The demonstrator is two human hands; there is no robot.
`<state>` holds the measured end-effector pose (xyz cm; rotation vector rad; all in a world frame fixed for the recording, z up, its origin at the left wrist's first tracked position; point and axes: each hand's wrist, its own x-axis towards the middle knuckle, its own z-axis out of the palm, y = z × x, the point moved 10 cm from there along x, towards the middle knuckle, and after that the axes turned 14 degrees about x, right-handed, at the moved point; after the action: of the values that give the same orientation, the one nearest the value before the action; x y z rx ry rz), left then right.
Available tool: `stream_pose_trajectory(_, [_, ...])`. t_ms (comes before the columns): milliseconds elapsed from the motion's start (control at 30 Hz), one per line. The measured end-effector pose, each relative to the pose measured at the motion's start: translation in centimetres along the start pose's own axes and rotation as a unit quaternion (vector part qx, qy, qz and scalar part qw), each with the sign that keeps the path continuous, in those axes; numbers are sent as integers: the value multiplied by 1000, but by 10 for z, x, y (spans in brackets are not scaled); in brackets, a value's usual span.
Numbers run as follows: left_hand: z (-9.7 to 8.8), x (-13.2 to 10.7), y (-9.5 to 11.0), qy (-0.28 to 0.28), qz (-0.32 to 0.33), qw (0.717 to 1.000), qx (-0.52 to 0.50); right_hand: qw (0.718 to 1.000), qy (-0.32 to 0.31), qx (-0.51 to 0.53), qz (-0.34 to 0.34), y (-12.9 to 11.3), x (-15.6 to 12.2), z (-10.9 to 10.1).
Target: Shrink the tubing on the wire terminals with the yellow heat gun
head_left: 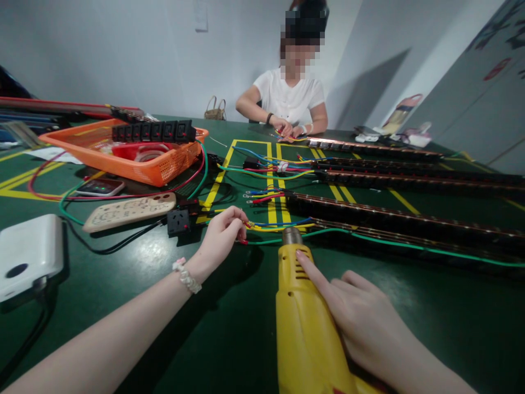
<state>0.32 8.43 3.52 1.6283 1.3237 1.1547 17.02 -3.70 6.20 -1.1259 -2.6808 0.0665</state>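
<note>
Green surface (471, 312) spreads below. Left grip (223, 235) is pinched on blue and yellow wires (274, 226); right grip (365, 314) lies against a yellow heat gun (305, 328), closure unclear, its nozzle (292, 236) near those wires. Beyond lie black strips (369, 216) and an orange basket (166, 169).

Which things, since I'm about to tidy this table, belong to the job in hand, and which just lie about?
Seemingly in the job:
yellow heat gun, touched by the right hand
coloured wires, at the left hand
long dark strips

Probably just lying about:
patterned phone
white device
handbag
</note>
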Motion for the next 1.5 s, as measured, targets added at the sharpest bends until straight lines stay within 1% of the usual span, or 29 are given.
stream_pose_trajectory(233, [0, -1, 2, 4, -3, 1000, -7, 999, -32, 10, -21, -21, 21, 13])
stream_pose_trajectory(433, [-1, -1, 3, 8, 10, 1000, -2, 999, -27, 0, -37, -32, 32, 13])
stream_pose_trajectory(667, [-3, -4, 11, 16, 39, 999, 4, 999, -5, -5, -46, -34, 32, 7])
stream_pose_trajectory(800, [-6, -5, 15, 28, 52, 998, 26, 998, 5, -5, -56, -37, 31, 4])
stream_pose_trajectory(867, [-7, -6, 16, 29, 49, 998, 32, 998, 7, -6, -61, -39, 30, 4])
stream_pose_trajectory(1033, [-5, -4, 15, 8, 34, 999, 18, 998, 6, -12, -64, -40, 30, 4])
stream_pose_trajectory(1200, [1, 0, 4, -3, 8, 1000, -3, 999, -2, 9, -46, -36, 31, 5])
stream_pose_trajectory(1300, [4, 1, -1, -9, 5, 1000, -16, 999, 3, 25, -35, -33, 32, 4])
stream_pose_trajectory(1500, [2, -1, 1, -4, 3, 1000, -14, 998, 0, 48, -32, -32, 31, 3])
